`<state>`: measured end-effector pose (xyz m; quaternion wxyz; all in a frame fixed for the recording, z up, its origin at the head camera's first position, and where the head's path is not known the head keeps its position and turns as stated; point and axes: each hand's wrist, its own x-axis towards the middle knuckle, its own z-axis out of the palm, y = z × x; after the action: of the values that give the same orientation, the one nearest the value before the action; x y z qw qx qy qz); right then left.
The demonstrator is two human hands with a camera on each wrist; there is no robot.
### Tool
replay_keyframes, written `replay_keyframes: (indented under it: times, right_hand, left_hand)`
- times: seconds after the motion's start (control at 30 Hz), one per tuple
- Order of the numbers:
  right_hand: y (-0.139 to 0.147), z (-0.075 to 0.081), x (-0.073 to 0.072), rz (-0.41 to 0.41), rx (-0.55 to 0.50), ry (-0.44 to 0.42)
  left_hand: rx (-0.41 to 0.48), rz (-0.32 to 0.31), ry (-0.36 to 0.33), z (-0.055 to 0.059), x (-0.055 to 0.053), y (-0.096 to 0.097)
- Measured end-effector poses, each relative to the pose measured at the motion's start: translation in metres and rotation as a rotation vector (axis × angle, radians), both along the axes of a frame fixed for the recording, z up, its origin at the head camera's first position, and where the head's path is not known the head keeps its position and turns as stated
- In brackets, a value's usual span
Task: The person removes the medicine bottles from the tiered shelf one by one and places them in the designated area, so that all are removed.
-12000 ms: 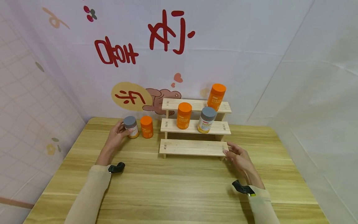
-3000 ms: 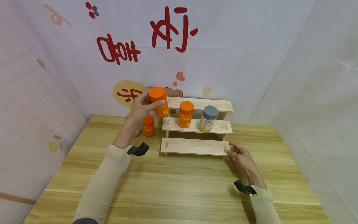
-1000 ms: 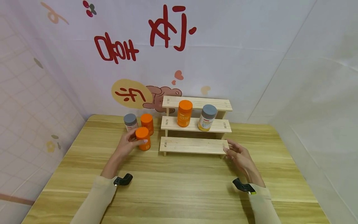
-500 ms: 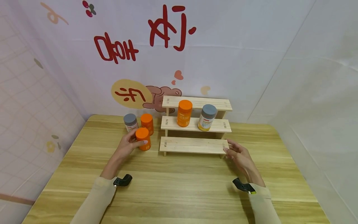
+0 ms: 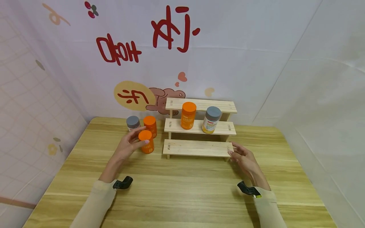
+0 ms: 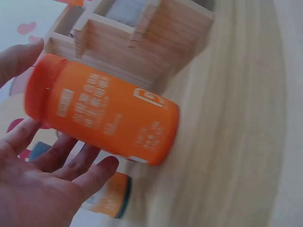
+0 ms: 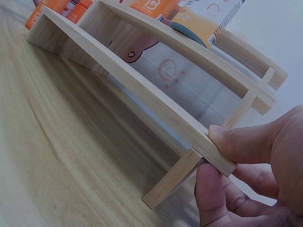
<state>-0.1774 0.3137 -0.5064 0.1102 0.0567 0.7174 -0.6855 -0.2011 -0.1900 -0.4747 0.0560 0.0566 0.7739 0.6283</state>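
In the left wrist view, an orange jar with an orange lid stands on the table. My left hand is around it with fingers spread, the thumb held off the lid. Behind that jar are a second orange jar and a grey-lidded jar, which my fingers partly hide. My right hand pinches the right end of the bottom tier of a three-tier wooden shelf, thumb on top and fingers beneath. On the middle tier stand an orange jar and a grey-lidded jar.
The shelf's top tier is close to the white printed backdrop. Grey side cloth borders the wood-grain table on the right.
The orange jar from the top tier has been carried down to the left and set on the table. Since half a second ago my left hand has loosened from it. The right hand has stayed put.
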Motion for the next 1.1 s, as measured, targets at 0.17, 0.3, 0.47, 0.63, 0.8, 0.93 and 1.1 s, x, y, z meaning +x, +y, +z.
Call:
replay_keyframes:
  times: [0.17,0.3,0.47,0.63,0.8,0.93,1.1]
  right_hand:
    - [0.000,0.000,0.000,0.002,-0.003,0.001]
    - [0.000,0.000,0.001,-0.003,-0.005,-0.005]
    - [-0.001,0.001,0.001,-0.013,-0.015,-0.002]
    - [-0.001,0.001,0.001,-0.008,-0.009,0.002]
    - [0.000,0.001,0.001,-0.004,-0.019,0.007]
    - [-0.001,0.001,0.001,0.000,-0.025,0.009]
    - [-0.001,0.000,0.001,0.004,-0.028,0.013]
  left_hand:
    - [0.004,0.023,0.065,0.013,0.003,-0.004]
    - [0.064,0.029,0.135,0.024,0.006,-0.004]
    - [0.113,0.035,0.201,0.039,0.006,0.000]
    - [0.129,0.019,0.226,0.053,0.006,0.008]
    - [0.154,-0.016,0.270,0.062,0.003,0.022]
    - [0.182,-0.054,0.280,0.067,-0.001,0.034]
    - [0.191,-0.092,0.252,0.073,-0.006,0.050]
